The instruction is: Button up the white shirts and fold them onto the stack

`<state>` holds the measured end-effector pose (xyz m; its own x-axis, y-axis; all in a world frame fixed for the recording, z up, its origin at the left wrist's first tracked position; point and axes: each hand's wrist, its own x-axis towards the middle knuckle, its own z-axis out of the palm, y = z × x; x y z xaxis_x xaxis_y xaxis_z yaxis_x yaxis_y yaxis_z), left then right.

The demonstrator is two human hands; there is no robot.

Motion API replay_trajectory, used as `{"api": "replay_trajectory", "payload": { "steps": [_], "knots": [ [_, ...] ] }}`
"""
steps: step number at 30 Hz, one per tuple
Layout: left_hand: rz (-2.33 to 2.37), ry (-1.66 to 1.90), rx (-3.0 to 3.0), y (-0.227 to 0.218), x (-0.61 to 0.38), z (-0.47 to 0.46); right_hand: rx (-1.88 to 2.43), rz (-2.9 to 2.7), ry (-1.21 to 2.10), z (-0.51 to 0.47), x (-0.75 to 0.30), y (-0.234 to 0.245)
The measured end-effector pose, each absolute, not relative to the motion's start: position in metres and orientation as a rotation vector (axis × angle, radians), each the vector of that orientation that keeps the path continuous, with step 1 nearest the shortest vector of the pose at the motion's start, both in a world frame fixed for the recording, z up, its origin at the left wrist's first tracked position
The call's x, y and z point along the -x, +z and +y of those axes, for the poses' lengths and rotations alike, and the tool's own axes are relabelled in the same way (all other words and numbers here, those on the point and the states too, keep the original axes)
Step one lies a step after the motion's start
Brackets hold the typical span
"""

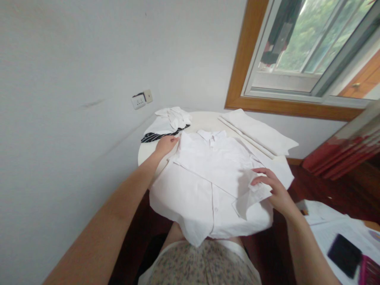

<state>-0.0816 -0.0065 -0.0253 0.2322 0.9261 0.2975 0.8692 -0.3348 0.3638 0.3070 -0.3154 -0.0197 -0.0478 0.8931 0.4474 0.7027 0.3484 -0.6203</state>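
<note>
A white button-up shirt lies spread front side up, its collar toward the wall and its hem hanging over the near edge of a round white table. One sleeve is folded across its chest. At the left shoulder edge, my left hand is closed in a pinch on the shirt's fabric. My right hand holds the cuff end of the sleeve, lifted a little off the shirt at the right side, with the fingers curled round the cloth.
A crumpled white cloth rests over a black striped one at the back left. Folded white fabric lies at the back right. A wall socket and a window frame are behind. Papers and a dark phone-like object sit lower right.
</note>
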Motion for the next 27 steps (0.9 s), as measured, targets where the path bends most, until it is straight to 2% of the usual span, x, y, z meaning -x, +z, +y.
{"api": "replay_trajectory", "payload": {
  "steps": [7,15,21,27],
  "knots": [
    [1.952,0.432,-2.262,-0.013,0.044,0.018,1.473,-1.614,0.258,-0.325,-0.304,-0.03],
    [2.037,0.447,-2.191,-0.012,0.048,0.035,1.451,-1.536,0.456,-0.328,-0.301,-0.042],
    [1.954,0.313,-2.412,-0.013,0.067,0.028,1.481,-1.577,0.505,-0.327,-0.306,-0.054],
    [1.939,0.351,-2.071,-0.002,0.081,0.006,1.44,-1.706,0.517,-0.326,-0.3,-0.053]
  ]
}}
